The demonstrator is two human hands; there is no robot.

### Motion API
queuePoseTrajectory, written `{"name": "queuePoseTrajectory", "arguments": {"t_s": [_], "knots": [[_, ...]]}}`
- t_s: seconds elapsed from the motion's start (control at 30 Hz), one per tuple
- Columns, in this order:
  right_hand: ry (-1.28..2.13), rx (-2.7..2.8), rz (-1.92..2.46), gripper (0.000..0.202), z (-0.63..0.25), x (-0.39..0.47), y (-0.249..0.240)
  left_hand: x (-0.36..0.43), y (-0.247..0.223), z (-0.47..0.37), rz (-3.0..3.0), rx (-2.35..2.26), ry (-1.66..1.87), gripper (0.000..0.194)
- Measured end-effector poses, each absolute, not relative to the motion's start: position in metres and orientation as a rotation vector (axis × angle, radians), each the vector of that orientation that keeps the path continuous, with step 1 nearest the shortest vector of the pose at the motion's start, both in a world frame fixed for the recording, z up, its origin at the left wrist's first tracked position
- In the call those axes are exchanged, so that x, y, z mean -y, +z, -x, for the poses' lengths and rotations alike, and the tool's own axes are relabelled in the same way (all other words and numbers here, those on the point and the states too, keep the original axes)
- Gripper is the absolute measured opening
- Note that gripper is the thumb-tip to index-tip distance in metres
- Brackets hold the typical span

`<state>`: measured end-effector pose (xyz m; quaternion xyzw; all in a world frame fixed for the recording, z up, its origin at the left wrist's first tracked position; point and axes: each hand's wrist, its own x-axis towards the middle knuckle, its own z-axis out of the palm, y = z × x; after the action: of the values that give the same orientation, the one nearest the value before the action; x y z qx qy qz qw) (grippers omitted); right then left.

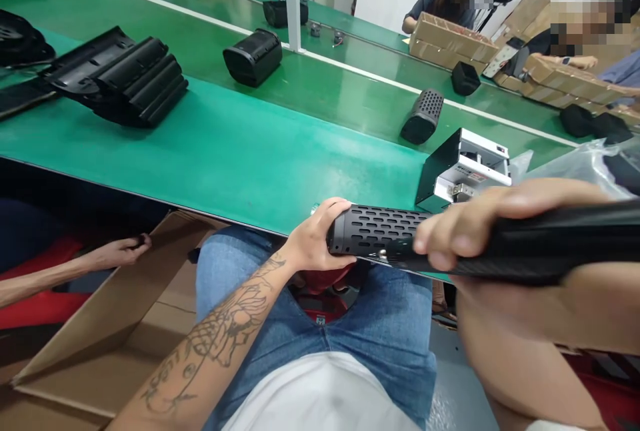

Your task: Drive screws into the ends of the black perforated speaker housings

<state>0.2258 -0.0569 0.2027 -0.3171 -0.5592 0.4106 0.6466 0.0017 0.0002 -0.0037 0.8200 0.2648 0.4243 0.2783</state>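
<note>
My left hand (pixel 320 234) is wrapped round the end of a black perforated housing (pixel 390 221), held on its side at the table's near edge above my lap. In my right hand (pixel 475 231) is a black power screwdriver (pixel 540 241), lying nearly level with its nose pointing left. The screwdriver's shiny tip overlaps the lower side of the housing; whether it touches I cannot tell. My right hand is partly blurred. Just behind it stands a white and black screw feeder (pixel 465 168) on the green table (pixel 240 138).
Black shell parts (pixel 130 78) lie at the left, with a black housing (pixel 254 56) and another perforated housing (pixel 423 116) farther back. A cardboard box (pixel 125 324) is at my left, near another person's hand (pixel 120 252). Clear plastic (pixel 575 164) lies right; people sit across.
</note>
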Motion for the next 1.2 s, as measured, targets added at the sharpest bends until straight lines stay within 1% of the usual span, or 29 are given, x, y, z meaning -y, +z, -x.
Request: {"name": "queuePoseTrajectory", "arguments": {"t_s": [0.07,0.13,0.3,0.43,0.6,0.8,0.97,1.1,1.2], "knots": [[0.995,1.269,0.652,0.039,-0.201,0.049,0.192,0.000,-0.005,-0.002,-2.191,-0.718,1.147,0.112],[0.975,1.234,0.614,0.037,-0.184,0.040,0.180,0.001,-0.005,-0.003,-2.182,-0.733,1.141,0.111],[0.980,1.233,0.599,0.032,-0.171,0.029,0.164,0.002,-0.004,-0.005,-2.172,-0.742,1.127,0.111],[1.021,1.272,0.570,0.026,-0.171,0.026,0.161,0.001,-0.003,-0.005,-2.165,-0.727,1.113,0.111],[1.056,1.294,0.556,0.024,-0.172,0.024,0.156,0.001,-0.003,-0.006,-2.175,-0.721,1.131,0.109],[1.154,1.406,0.544,0.018,-0.180,0.024,0.155,0.004,-0.002,-0.006,-2.179,-0.768,1.141,0.102],[1.226,1.459,0.515,0.011,-0.184,0.019,0.152,0.005,-0.001,-0.006,-2.191,-0.776,1.153,0.104],[1.241,1.483,0.460,0.012,-0.179,0.019,0.152,0.003,0.000,-0.006,-2.194,-0.785,1.156,0.101],[1.207,1.467,0.470,0.018,-0.181,0.028,0.167,0.005,0.000,-0.006,-2.235,-0.811,1.169,0.102]]}}
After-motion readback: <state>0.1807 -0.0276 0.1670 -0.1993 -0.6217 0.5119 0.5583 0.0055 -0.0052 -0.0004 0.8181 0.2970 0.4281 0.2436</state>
